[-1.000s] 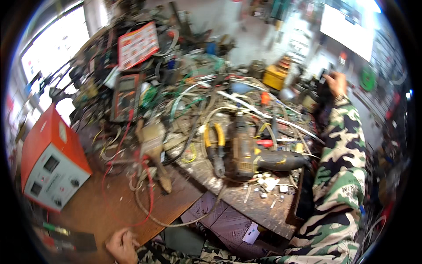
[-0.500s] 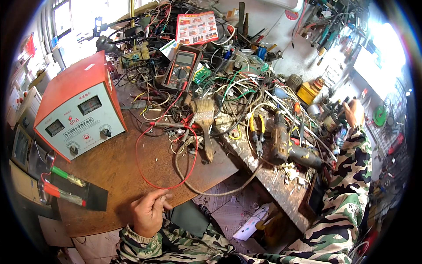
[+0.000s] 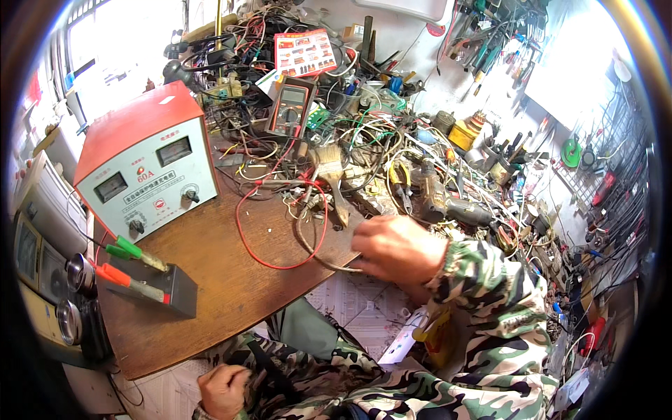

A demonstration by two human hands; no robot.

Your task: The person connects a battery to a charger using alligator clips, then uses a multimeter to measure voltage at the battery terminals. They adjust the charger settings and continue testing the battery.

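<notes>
My right hand point(image 3: 397, 250) is over the front edge of the bench, slightly smeared, with its fingers curled in; what they hold, if anything, is hidden. It is nearest the handle of a broad paintbrush point(image 3: 328, 168), pliers with yellow handles point(image 3: 400, 180) and a worn power drill point(image 3: 430, 192). My left hand point(image 3: 222, 389) is curled closed by my lap, below the table edge, and its grip is hidden. A red wire point(image 3: 246, 246) loops across the brown tabletop point(image 3: 231, 287).
At the left stands a red and white charger box point(image 3: 147, 175). Green point(image 3: 131, 250) and red point(image 3: 115, 276) clamps rest on a black block point(image 3: 183, 292). A multimeter point(image 3: 289, 110) lies among tangled wires. A tool holder point(image 3: 500, 171) stands at the right, with tools on the wall.
My right hand has come back from the tool holder at the far right to the bench front. My left hand has dropped from the table edge toward my lap. The view has shifted.
</notes>
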